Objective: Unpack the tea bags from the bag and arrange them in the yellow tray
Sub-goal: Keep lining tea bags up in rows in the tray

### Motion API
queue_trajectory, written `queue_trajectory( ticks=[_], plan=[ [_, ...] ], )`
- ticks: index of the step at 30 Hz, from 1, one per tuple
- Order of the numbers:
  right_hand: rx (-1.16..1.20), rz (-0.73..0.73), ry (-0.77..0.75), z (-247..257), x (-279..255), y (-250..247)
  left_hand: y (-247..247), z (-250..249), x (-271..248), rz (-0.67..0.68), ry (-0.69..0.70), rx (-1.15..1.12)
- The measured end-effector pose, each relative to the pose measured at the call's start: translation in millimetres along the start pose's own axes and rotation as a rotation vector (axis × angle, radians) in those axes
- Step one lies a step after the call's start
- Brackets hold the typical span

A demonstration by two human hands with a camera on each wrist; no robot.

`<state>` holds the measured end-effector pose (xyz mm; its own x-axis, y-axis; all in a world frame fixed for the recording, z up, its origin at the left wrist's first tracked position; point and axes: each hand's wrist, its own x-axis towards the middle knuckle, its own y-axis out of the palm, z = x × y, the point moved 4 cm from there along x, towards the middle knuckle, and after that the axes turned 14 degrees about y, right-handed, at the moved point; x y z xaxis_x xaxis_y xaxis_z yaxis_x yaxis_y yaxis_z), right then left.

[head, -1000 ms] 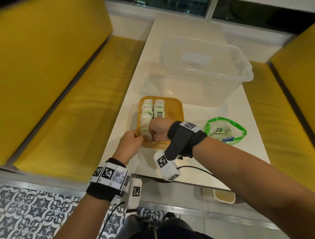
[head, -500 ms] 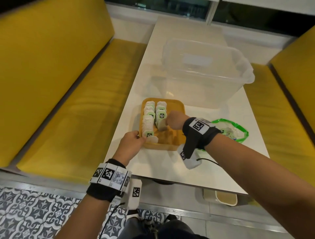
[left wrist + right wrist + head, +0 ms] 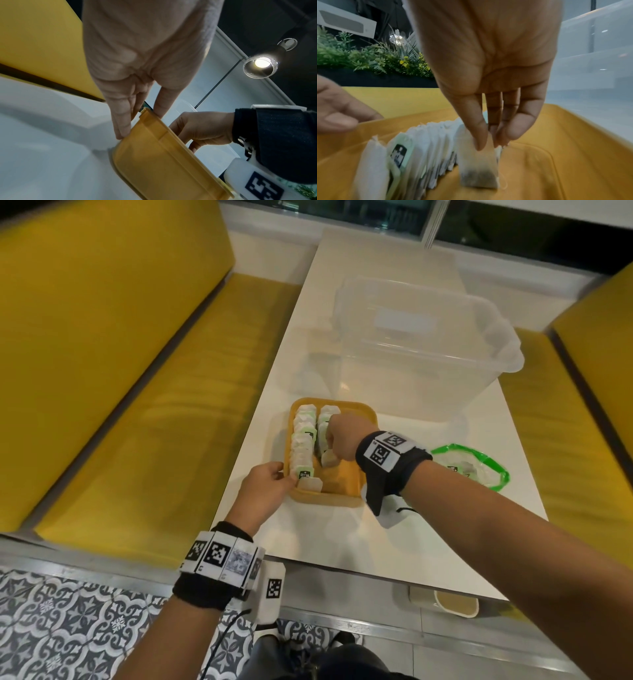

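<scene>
The yellow tray (image 3: 346,479) sits on the white table and holds two rows of upright tea bags (image 3: 303,440). My right hand (image 3: 342,436) is over the right row. In the right wrist view its thumb and fingers (image 3: 479,136) pinch the top of one tea bag (image 3: 479,169), which stands on the tray floor (image 3: 556,155) at the near end of that row. My left hand (image 3: 267,484) holds the tray's near left rim, with the thumb inside and the fingers (image 3: 120,121) outside the wall (image 3: 163,162). A green-rimmed clear bag (image 3: 479,467) lies to the right with tea bags still inside.
A large clear plastic bin (image 3: 421,344) stands just behind the tray. Yellow benches (image 3: 154,422) run along both sides of the table. The table's near edge (image 3: 376,570) is close to my body. The right half of the tray floor is bare.
My right hand moved from the tray's near left corner, beside my left hand, up to the right row with a tea bag. My left hand stayed on the rim.
</scene>
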<state>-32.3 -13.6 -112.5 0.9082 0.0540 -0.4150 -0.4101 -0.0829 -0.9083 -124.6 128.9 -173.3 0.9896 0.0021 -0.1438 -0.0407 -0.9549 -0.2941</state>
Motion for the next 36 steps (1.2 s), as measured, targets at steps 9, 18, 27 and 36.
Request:
queue_trajectory(
  ticks=[9,18,27,36],
  plan=[
    [0.054,-0.072,0.071,-3.8,26.9,-7.1,-2.8,0.8,2.4,-0.020,-0.040,-0.028],
    [0.070,-0.109,0.179,-10.9,32.9,0.6,-4.8,3.8,4.5,-0.042,-0.061,-0.033],
    [0.201,-0.069,0.219,-22.3,33.8,-1.8,-6.4,3.4,2.7,-0.058,-0.063,-0.018],
    [0.639,0.021,0.214,-71.6,-8.0,-40.3,-21.3,-33.6,-3.7,-0.188,0.085,0.061]
  ],
)
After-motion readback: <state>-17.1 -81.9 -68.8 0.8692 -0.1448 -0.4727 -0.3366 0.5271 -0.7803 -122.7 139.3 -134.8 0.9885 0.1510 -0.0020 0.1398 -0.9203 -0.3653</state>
